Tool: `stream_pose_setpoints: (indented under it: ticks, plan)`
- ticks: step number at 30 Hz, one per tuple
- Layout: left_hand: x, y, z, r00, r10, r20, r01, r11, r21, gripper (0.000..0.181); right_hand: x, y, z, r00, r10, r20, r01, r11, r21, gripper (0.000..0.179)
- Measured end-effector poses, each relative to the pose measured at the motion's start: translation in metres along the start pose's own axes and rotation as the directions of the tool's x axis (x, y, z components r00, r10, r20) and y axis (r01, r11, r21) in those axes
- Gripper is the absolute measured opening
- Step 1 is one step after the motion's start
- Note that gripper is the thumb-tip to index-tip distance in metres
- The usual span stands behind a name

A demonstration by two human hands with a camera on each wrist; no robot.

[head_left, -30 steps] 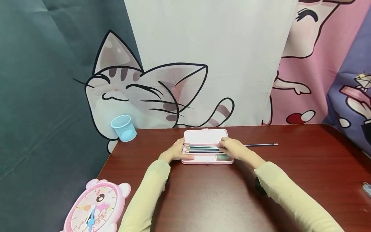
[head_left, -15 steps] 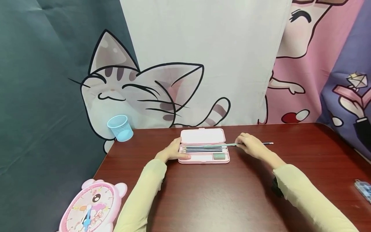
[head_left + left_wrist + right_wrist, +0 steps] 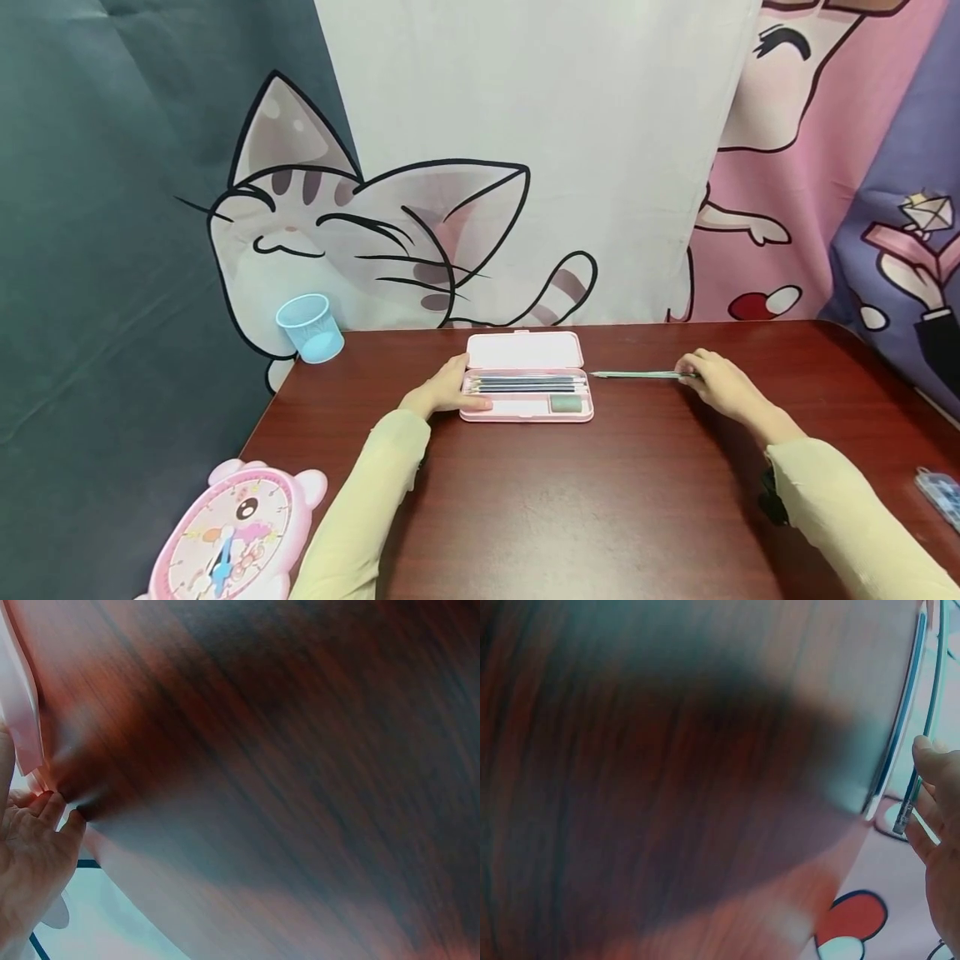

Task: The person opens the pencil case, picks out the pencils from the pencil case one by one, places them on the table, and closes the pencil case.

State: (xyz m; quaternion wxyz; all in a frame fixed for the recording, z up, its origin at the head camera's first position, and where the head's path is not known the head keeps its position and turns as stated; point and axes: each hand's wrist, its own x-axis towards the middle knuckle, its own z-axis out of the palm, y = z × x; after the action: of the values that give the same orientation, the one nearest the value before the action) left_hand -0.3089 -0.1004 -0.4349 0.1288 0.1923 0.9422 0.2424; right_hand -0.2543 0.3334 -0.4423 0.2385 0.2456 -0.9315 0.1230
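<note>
A pink pencil case (image 3: pixel 527 407) lies with its lid up on the table, several pencils (image 3: pixel 528 384) side by side in its long compartment and a grey-green eraser (image 3: pixel 566 403) in a small one. My left hand (image 3: pixel 444 392) holds the case at its left end, thumb over the front part; in the left wrist view the hand (image 3: pixel 34 855) shows beside the case's edge (image 3: pixel 19 697). To the right of the case, my right hand (image 3: pixel 722 387) pinches a light green pencil (image 3: pixel 637 375) near its eraser end. A dark blue pencil (image 3: pixel 900 712) lies on the table beside it.
A light blue mesh cup (image 3: pixel 311 329) stands at the table's back left corner. A pink clock (image 3: pixel 232 533) is at the front left, and a small bluish flat item (image 3: pixel 939 493) at the right edge. A cartoon curtain (image 3: pixel 630 167) hangs behind the table (image 3: pixel 585 500).
My right hand has taken the light green pencil out of the case and carried it right, over the dark blue pencil's place. The left hand has stayed on the case.
</note>
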Motion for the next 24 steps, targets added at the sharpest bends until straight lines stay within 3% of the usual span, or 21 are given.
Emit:
stream_pose_setpoints:
  ticks: [8,15,20,24]
  plan:
    - [0.001,-0.002,0.002,1.0,0.026,-0.018,-0.025,1.0,0.017,0.101,-0.007,0.012,0.003,1.0,0.013,0.027,-0.012,0.999,-0.042,0.016]
    - [0.0,0.0,0.003,1.0,0.012,-0.004,-0.012,1.0,0.014,0.102,-0.007,0.016,0.006,1.0,-0.008,0.012,0.009,0.998,-0.063,0.018]
    - [0.0,0.0,0.003,1.0,0.01,-0.008,-0.01,1.0,0.027,0.101,0.0,0.011,0.008,1.0,0.008,-0.021,-0.009,0.999,-0.043,0.019]
    - [0.0,-0.001,0.003,1.0,0.01,-0.023,-0.009,1.0,0.026,0.1,0.012,-0.001,0.011,0.999,0.048,0.011,-0.048,0.999,0.014,0.016]
